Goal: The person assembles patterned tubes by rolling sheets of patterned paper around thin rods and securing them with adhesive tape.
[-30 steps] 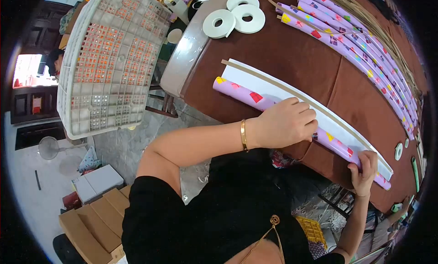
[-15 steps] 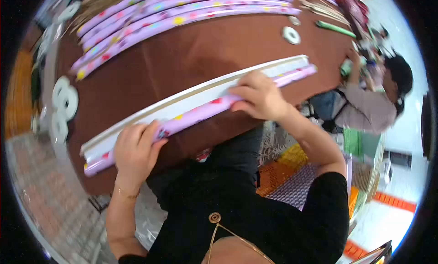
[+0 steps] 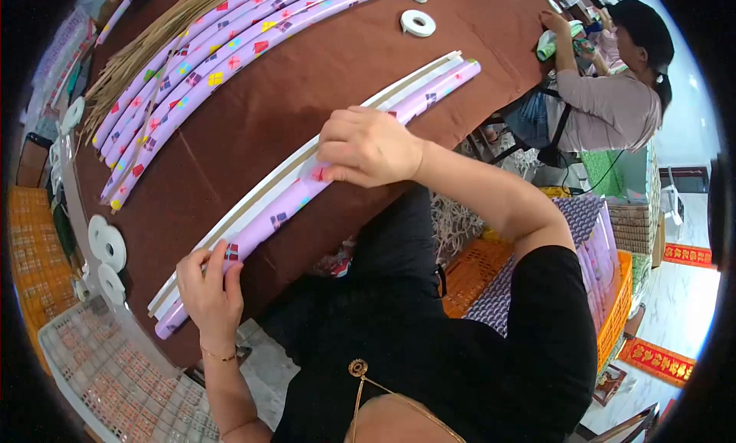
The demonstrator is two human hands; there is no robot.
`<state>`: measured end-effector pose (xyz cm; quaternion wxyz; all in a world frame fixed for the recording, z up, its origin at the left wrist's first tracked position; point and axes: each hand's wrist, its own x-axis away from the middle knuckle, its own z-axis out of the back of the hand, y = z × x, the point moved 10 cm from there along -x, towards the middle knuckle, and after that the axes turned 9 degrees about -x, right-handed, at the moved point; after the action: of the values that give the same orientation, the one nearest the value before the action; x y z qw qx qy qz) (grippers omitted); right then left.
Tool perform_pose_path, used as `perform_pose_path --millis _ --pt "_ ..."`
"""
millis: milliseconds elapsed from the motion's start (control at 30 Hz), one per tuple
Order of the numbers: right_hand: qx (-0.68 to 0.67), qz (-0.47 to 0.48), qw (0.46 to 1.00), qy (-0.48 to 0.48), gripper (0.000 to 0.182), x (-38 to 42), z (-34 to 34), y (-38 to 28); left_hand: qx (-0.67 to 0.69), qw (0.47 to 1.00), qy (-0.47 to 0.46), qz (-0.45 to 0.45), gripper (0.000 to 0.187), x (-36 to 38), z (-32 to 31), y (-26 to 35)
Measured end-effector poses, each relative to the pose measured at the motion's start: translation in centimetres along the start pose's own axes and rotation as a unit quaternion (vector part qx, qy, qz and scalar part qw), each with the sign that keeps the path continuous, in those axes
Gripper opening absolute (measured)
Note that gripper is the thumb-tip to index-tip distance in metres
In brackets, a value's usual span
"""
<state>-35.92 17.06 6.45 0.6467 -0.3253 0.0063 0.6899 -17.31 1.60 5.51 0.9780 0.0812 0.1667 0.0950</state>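
A lilac roll of wrapping paper (image 3: 287, 207) printed with small gift boxes lies slantwise near the table's front edge. Along its far side shows a narrow white strip of unrolled paper (image 3: 201, 253) with a tan band running lengthwise. My left hand (image 3: 211, 290) is closed over the roll near its lower left end, thumb on the near side and fingers over the top. Around the middle, my right hand (image 3: 369, 148) curls over the roll, its fingertips reaching the white strip. What lies under both palms is hidden.
Several finished lilac rolls (image 3: 230, 63) lie at the back left beside thin brown sticks (image 3: 126, 71). White tape rolls (image 3: 418, 23) sit at the back, more tape rolls (image 3: 112, 247) at the left edge. A co-worker (image 3: 606, 98) sits at the right. An orange crate (image 3: 617, 305) stands beside me.
The view has turned, so the roll slants more steeply. The white unrolled strip looks narrower. Both hands stay on the roll.
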Motion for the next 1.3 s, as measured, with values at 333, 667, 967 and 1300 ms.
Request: perform_pose_path --millis 333,667,967,1300 --pt "-0.010 -0.058 0.997 -0.043 0.007 -1.4 -1.2 -0.3 0.114 0.931 0.246 0.245 0.051 8.4 6.6 -7.9" --pt "-0.003 -0.078 0.994 -0.077 0.008 -1.3 -1.7 0.2 0.286 0.821 0.263 0.419 0.057 17.7 4.4 -14.2" --pt "-0.020 -0.080 0.993 -0.079 0.006 -1.5 -1.7 0.0 0.202 0.855 0.262 0.398 0.066 15.8 7.0 -12.6" --pt "-0.007 -0.054 0.998 -0.039 0.012 -2.0 -0.5 -0.4 -0.042 0.996 0.076 0.024 0.055 -1.2 1.0 4.2"
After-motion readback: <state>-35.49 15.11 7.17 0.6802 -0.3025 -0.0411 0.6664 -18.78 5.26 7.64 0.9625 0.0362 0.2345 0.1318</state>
